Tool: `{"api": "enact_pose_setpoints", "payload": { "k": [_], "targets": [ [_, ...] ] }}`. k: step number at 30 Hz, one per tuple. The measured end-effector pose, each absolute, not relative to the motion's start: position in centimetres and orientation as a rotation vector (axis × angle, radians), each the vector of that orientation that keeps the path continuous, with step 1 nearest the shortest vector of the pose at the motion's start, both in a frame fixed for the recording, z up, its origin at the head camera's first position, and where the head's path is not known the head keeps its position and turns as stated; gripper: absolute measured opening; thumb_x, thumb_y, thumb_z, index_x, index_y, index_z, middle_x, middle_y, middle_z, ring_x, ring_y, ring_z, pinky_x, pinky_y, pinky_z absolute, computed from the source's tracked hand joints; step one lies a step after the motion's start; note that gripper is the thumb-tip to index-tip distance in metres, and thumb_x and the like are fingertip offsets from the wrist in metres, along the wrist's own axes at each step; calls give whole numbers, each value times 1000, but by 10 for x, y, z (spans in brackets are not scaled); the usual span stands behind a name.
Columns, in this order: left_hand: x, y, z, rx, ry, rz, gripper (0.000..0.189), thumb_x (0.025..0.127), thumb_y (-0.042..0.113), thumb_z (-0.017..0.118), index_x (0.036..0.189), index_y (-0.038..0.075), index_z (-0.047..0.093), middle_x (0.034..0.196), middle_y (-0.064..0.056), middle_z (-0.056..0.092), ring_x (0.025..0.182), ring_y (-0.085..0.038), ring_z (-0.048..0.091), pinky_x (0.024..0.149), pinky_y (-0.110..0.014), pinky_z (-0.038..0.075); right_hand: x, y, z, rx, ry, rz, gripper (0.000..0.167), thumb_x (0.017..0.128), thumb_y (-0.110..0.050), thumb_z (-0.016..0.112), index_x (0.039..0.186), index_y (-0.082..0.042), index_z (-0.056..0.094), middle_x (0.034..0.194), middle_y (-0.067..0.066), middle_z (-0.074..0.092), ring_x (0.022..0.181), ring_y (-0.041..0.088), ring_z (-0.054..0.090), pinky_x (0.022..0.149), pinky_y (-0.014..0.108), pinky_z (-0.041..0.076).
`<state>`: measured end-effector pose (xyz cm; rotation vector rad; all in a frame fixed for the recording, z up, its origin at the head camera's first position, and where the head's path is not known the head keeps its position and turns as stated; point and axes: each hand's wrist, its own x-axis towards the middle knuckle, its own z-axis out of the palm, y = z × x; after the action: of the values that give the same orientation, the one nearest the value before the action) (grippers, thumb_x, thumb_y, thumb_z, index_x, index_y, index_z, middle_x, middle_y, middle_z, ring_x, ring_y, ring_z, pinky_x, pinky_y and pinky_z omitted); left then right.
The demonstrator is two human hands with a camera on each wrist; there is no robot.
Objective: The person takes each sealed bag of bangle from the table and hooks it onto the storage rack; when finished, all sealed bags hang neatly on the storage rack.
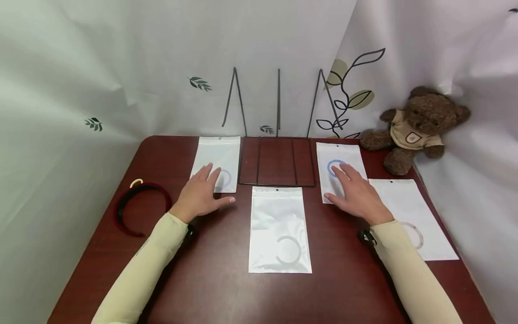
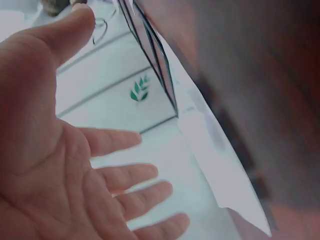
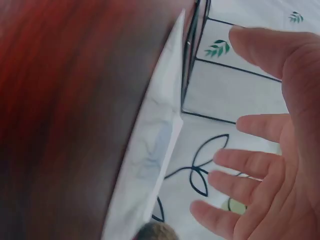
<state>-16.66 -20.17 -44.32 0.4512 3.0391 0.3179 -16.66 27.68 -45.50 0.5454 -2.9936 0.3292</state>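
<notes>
My left hand is held with fingers spread over the lower part of a white zip pouch; a pale blue ring shape shows on the pouch. On the other side, my right hand reaches over a second white pouch with a brighter blue ring shape, its fingertips overlapping that ring in the head view. Both wrist views show the palms bare, holding nothing, with air between fingers and pouches. Between the hands lies a third pouch, marked with a grey open ring.
A black wire rack stands at the table's back edge. A larger white pouch lies at the right edge, partly behind the right forearm. A dark red headband with a gold piece lies left. A teddy bear sits back right.
</notes>
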Motion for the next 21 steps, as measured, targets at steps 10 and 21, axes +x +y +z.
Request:
{"api": "enact_pose_setpoints", "payload": {
  "k": [10,21],
  "targets": [
    [-217,-221,-452,305,2974,630,95,94,56,74,160,-1,38,164,-30,36,151,-49,37,121,-64,36,-182,262,-461,610,-2970,565,73,98,-41,74,155,-2,50,152,23,56,142,42,51,116,60,42],
    [-265,-246,-453,72,2898,895,90,97,49,74,160,-4,37,157,-34,41,143,-47,45,120,-61,37,-201,247,-469,581,-2988,827,64,100,-35,74,151,0,56,149,23,59,141,44,53,116,61,42]
  ]
}}
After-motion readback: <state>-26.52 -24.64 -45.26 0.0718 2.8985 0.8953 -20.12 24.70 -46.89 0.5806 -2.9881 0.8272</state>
